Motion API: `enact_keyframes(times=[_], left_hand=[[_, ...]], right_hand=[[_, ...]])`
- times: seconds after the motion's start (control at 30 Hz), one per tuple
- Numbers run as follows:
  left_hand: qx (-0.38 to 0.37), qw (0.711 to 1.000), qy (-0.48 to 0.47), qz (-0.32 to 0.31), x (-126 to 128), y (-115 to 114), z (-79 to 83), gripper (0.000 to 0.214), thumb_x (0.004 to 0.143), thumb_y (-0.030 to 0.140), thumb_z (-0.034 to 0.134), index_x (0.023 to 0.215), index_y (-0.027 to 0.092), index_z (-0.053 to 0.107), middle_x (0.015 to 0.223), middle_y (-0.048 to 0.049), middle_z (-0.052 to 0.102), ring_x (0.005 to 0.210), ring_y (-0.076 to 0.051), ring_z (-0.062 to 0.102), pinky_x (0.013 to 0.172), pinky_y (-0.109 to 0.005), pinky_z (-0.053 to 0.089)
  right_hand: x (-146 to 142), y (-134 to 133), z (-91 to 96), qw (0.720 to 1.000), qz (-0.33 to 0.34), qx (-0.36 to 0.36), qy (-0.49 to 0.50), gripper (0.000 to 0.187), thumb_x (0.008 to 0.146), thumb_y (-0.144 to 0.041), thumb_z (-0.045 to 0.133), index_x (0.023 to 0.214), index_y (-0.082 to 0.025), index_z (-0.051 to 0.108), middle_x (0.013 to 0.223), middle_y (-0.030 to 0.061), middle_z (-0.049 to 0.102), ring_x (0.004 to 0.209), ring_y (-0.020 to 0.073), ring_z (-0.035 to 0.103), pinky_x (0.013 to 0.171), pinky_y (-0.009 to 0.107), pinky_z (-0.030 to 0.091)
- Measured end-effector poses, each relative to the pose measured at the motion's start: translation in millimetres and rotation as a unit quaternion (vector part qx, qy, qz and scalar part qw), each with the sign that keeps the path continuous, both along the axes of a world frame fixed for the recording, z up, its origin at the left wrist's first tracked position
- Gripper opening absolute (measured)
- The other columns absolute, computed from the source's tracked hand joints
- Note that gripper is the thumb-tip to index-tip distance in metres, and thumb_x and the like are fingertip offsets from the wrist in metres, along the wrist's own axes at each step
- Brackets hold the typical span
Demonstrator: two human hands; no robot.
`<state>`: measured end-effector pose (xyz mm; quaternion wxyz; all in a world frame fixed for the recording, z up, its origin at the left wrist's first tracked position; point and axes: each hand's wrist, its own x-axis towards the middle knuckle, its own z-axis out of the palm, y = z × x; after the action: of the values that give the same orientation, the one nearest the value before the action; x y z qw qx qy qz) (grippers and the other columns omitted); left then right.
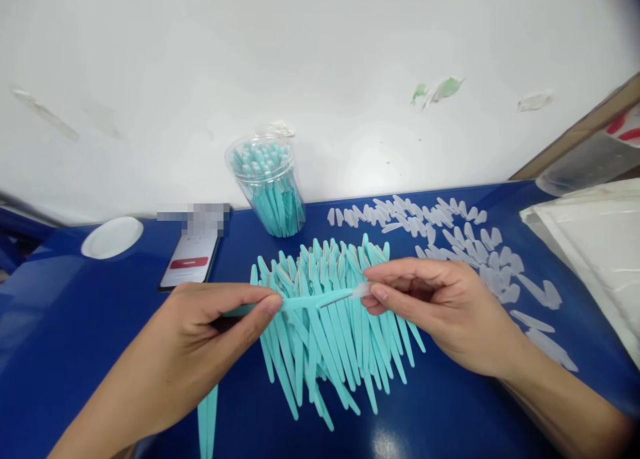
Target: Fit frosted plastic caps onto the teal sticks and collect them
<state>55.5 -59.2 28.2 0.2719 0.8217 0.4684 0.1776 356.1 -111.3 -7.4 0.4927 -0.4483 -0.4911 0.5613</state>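
Observation:
My left hand (220, 332) pinches the handle of a turquoise eyebrow razor (300, 303) between thumb and forefinger, holding it level above the pile. Its thin blade edge points right. My right hand (425, 305) grips a small translucent blade cap (362, 289) in its fingertips; the cap meets the razor's right end. Below both hands lies a heap of turquoise eyebrow razors (345, 339), roughly side by side. More turquoise handles (207, 419) show beneath my left hand; whether that hand holds them or they lie on the table, I cannot tell.
On the blue table (425, 412), loose translucent caps (480, 245) spread at the right. A clear plastic tub (273, 185) filled with razors stands against the white wall. Left of it are a phone (187, 259) and a white round lid (112, 237). White packaging (595, 232) occupies the right edge.

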Motion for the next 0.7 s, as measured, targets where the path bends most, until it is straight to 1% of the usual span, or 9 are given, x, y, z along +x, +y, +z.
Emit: enact_keyframes(times=[0.1,0.2,0.3,0.37,0.43,0.5,0.57,0.63,0.7], left_hand=[[-0.005,1.000,-0.003,0.004,-2,1,-2.0,0.031,0.099,0.046,0.064,0.084,0.025,0.080,0.061,0.0028,0.060,0.052,-0.012,0.049,0.045,-0.021,0.039],[-0.008,1.000,-0.004,-0.004,-2,1,-3.5,0.029,0.100,0.045,0.063,0.086,0.024,0.080,0.065,0.0020,0.063,0.055,-0.013,0.052,0.046,-0.021,0.039],[-0.007,0.999,-0.012,-0.029,3,-1,-4.0,0.030,0.102,0.042,0.062,0.087,0.022,0.078,0.069,0.0010,0.066,0.058,-0.012,0.055,0.047,-0.020,0.039],[-0.008,0.999,-0.020,-0.048,8,-3,-4.3,0.031,0.104,0.040,0.061,0.085,0.021,0.076,0.066,0.0019,0.064,0.055,-0.011,0.052,0.047,-0.020,0.037],[-0.017,0.998,-0.025,-0.063,16,-6,-4.9,0.037,0.107,0.039,0.057,0.079,0.020,0.072,0.060,0.0032,0.057,0.052,-0.010,0.046,0.046,-0.021,0.034],[-0.025,0.997,-0.026,-0.075,23,-10,-5.6,0.039,0.109,0.037,0.055,0.077,0.020,0.070,0.059,0.0038,0.055,0.051,-0.010,0.044,0.046,-0.022,0.034],[-0.007,0.995,-0.020,-0.094,29,-14,-4.9,0.030,0.109,0.034,0.057,0.089,0.022,0.075,0.068,0.0027,0.063,0.058,-0.011,0.054,0.053,-0.022,0.042],[0.030,0.992,-0.015,-0.120,32,-18,-2.1,0.019,0.108,0.029,0.060,0.109,0.027,0.079,0.086,0.0008,0.073,0.073,-0.013,0.065,0.065,-0.023,0.050],[0.046,0.990,-0.012,-0.133,27,-22,1.5,0.023,0.106,0.026,0.061,0.119,0.032,0.078,0.096,0.0006,0.076,0.082,-0.014,0.070,0.073,-0.023,0.054]], right_hand=[[-1,-1,0.1,1.000,-0.001,0.001,-0.002,0.013,0.095,-0.023,0.081,0.105,-0.031,0.086,0.089,-0.0007,0.085,0.084,0.0140,0.082,0.079,0.020,0.069],[-2,-1,0.8,1.000,-0.001,0.003,-0.008,0.012,0.095,-0.024,0.081,0.103,-0.030,0.087,0.090,0.0002,0.085,0.083,0.0141,0.082,0.078,0.020,0.069],[-2,-2,0.7,1.000,0.010,-0.002,-0.019,0.012,0.090,-0.024,0.085,0.101,-0.029,0.087,0.088,0.0009,0.085,0.080,0.0140,0.081,0.072,0.017,0.067],[-4,-3,-0.2,1.000,0.020,-0.007,-0.021,0.015,0.089,-0.023,0.086,0.102,-0.030,0.087,0.088,0.0006,0.085,0.080,0.0138,0.081,0.071,0.016,0.066],[-6,-4,-1.6,0.999,0.028,-0.015,-0.013,0.018,0.090,-0.022,0.085,0.105,-0.033,0.087,0.089,-0.0006,0.085,0.080,0.0133,0.081,0.072,0.017,0.066],[-8,-6,-2.9,0.999,0.033,-0.018,-0.004,0.026,0.088,-0.020,0.086,0.109,-0.035,0.086,0.089,-0.0026,0.084,0.080,0.0126,0.081,0.072,0.018,0.066],[-11,-7,-3.0,0.999,0.031,-0.015,-0.006,0.034,0.086,-0.017,0.087,0.113,-0.037,0.084,0.088,-0.0042,0.084,0.078,0.0122,0.080,0.072,0.019,0.066],[-13,-7,-1.2,0.999,0.031,-0.005,-0.030,0.035,0.087,-0.020,0.086,0.118,-0.036,0.082,0.087,-0.0041,0.083,0.075,0.0123,0.079,0.069,0.020,0.066],[-13,-8,2.8,0.997,0.032,0.018,-0.070,0.034,0.089,-0.026,0.084,0.122,-0.034,0.080,0.086,-0.0030,0.083,0.073,0.0130,0.078,0.065,0.021,0.065]])
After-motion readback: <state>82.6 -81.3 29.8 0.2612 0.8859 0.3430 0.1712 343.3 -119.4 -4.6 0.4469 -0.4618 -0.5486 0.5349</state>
